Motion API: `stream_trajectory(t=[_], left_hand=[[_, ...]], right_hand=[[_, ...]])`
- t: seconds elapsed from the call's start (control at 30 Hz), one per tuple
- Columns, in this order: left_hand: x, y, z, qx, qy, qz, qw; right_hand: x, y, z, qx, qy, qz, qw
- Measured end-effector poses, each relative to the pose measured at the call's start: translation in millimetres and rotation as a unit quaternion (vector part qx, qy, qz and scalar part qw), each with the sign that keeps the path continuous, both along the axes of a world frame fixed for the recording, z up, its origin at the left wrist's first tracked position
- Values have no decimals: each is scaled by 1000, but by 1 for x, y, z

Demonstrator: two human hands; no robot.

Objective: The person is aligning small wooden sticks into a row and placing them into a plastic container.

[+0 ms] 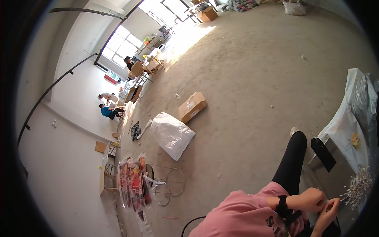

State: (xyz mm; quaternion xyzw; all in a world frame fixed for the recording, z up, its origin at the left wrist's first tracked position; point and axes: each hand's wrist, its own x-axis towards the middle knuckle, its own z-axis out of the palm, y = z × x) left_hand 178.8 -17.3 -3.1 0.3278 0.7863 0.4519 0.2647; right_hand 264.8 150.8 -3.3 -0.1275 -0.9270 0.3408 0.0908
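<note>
Two hands close together beside a bunch of thin white sticks, lower right.
The left hand (313, 199) is curled and the right hand (327, 213) has its fingertips drawn in; I cannot tell what either grips. The bunch of sticks (358, 187), splayed without one long axis, lies rightward and slightly up, nearer the right hand.

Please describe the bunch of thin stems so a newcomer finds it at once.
At the view's right edge hangs pale plastic sheeting. Below it, up and right of the right hand, is the bunch of thin stems. Unlike the smooth sheeting and flat black piece nearby, it is spiky, with many pale tips.
</note>
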Motion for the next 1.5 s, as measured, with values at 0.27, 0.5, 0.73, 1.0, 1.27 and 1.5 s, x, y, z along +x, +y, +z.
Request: stream_trajectory(t=[0.27,0.5,0.73,1.0,1.27,1.5], left_hand=[[-24,-8,44,253,312,72,913],[-20,-20,15,170,51,37,983],[-23,-28,21,65,108,18,992],[-20,-13,18,110,171,-3,979],[-22,-13,27,59,-64,-132,987],[-19,1,25,-13,-178,-250,952]], right_hand=[[4,1,-20,-343,13,-55,938],[-8,-35,23,-294,-16,-16,955],[-7,-47,31,-265,-18,-16,964],[5,-45,43,-184,-4,78,980],[13,-41,54,-127,66,144,979],[29,-24,42,-194,60,141,969]])
